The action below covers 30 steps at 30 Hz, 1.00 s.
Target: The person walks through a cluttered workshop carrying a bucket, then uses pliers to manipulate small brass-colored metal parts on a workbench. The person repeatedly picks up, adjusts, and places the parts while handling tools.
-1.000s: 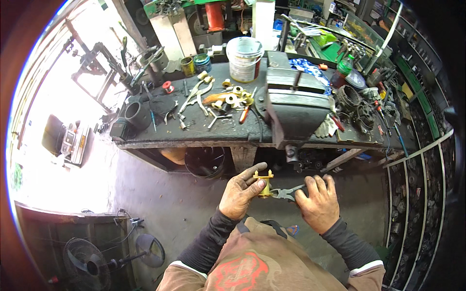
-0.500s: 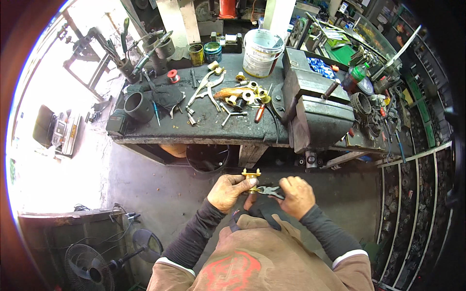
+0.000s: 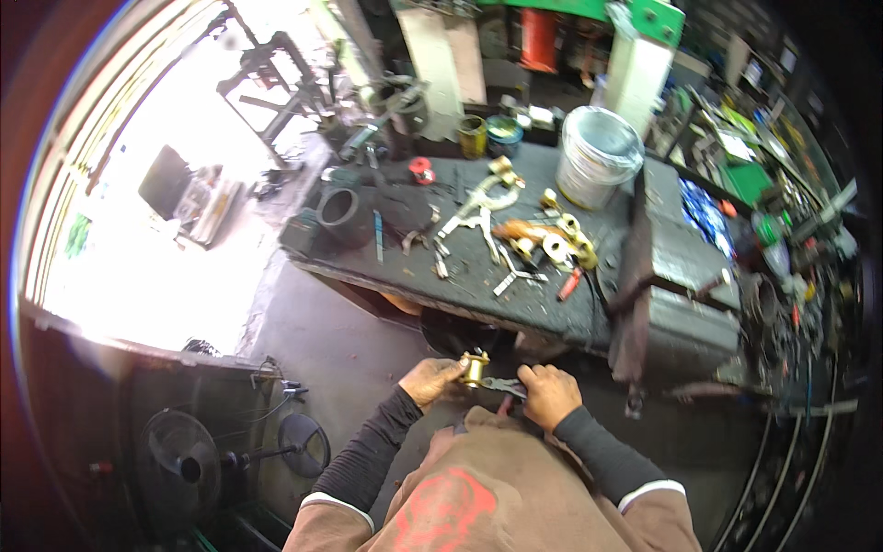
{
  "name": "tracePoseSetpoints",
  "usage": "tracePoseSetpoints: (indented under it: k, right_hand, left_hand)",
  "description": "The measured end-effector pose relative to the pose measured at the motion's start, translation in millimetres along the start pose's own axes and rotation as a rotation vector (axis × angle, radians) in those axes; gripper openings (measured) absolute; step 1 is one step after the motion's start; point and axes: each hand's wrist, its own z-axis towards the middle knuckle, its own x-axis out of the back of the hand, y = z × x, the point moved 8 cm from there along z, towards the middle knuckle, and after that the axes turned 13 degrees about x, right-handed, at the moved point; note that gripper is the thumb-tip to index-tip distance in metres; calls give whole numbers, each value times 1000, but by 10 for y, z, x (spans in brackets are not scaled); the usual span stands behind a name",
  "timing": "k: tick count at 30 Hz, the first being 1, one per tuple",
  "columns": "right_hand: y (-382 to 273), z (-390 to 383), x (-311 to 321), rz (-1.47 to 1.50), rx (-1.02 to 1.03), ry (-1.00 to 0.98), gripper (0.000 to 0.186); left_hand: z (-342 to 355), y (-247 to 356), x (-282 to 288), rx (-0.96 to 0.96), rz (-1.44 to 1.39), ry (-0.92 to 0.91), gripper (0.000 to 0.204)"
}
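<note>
My left hand (image 3: 429,383) is closed on a flanged brass fitting (image 3: 475,369), pinching it between thumb and fingers in front of my body. The fitting is a short golden cylinder with a wider flange at its top and small lugs on it. In my right hand (image 3: 552,396) is a pair of pliers (image 3: 504,386), with the fingers wrapped round the handles. The plier jaws point left and meet the fitting's lower right side; blur hides whether they grip it. Both hands are in the air, nearer to me than the workbench (image 3: 405,276).
On the bench lie locking pliers (image 3: 474,207), several brass bushings (image 3: 555,247), a red-handled screwdriver (image 3: 569,284) and a three-armed metal tool (image 3: 517,273). A white bucket (image 3: 598,166) stands behind them, beside a large vise (image 3: 681,304). Fans (image 3: 179,451) stand at lower left.
The view has swung, so the bench appears farther right and tilted. The fitting leans a little now. Both hands keep hold of the fitting and pliers.
</note>
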Motion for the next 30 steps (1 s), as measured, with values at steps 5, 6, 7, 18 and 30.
tracePoseSetpoints:
  k: [5, 6, 7, 18, 30]
  right_hand:
    - [51, 346, -100, -137, 158, 57, 30]
    - [60, 420, -162, -121, 160, 58, 33]
    - [93, 494, -182, -162, 143, 37, 31]
    - [376, 902, -373, 419, -357, -155, 39]
    - [-64, 1511, -956, 832, -475, -200, 61]
  left_hand:
    - [403, 290, 67, -6, -313, 234, 46]
    - [534, 267, 135, 22, -152, 369, 43]
    - [614, 336, 161, 42, 17, 497, 44]
    - [820, 1451, 253, -396, 478, 551, 42]
    - [661, 1901, 779, -547, 544, 166, 39]
